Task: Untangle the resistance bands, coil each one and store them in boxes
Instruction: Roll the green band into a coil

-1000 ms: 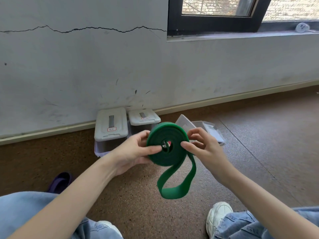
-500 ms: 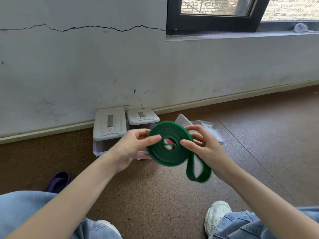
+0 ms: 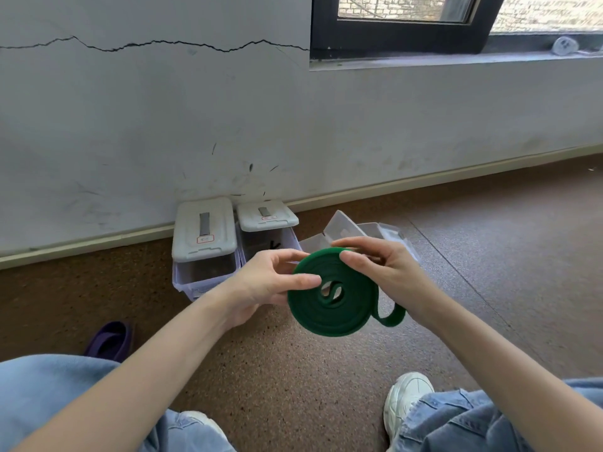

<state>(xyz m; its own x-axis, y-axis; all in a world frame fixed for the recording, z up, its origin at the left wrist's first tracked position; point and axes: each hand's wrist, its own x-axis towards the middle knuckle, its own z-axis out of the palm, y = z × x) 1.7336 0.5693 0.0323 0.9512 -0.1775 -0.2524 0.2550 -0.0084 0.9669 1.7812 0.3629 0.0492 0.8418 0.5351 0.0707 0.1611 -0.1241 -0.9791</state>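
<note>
A green resistance band (image 3: pixel 329 308) is wound into a flat coil held in the air above the floor. My left hand (image 3: pixel 261 285) pinches its left side, thumb on the face near the centre hole. My right hand (image 3: pixel 388 272) grips the upper right rim, fingers curled behind the coil. A short loose loop of the band (image 3: pixel 390 316) sticks out at the lower right. A purple band (image 3: pixel 109 340) lies on the floor at the left. Two lidded clear boxes (image 3: pixel 204 236) (image 3: pixel 266 220) stand against the wall, and an open clear box (image 3: pixel 375 231) sits behind my right hand.
A grey wall with a skirting board (image 3: pixel 424 179) runs behind the boxes. My knees in jeans and white shoes (image 3: pixel 408 396) fill the bottom of the view. Brown speckled floor (image 3: pixel 293 380) lies between my legs and stretches to the right.
The hanging green tail has been wound onto the coil, shrinking from a long loop to a short one at the lower right. The coil has tilted flatter and grown wider.
</note>
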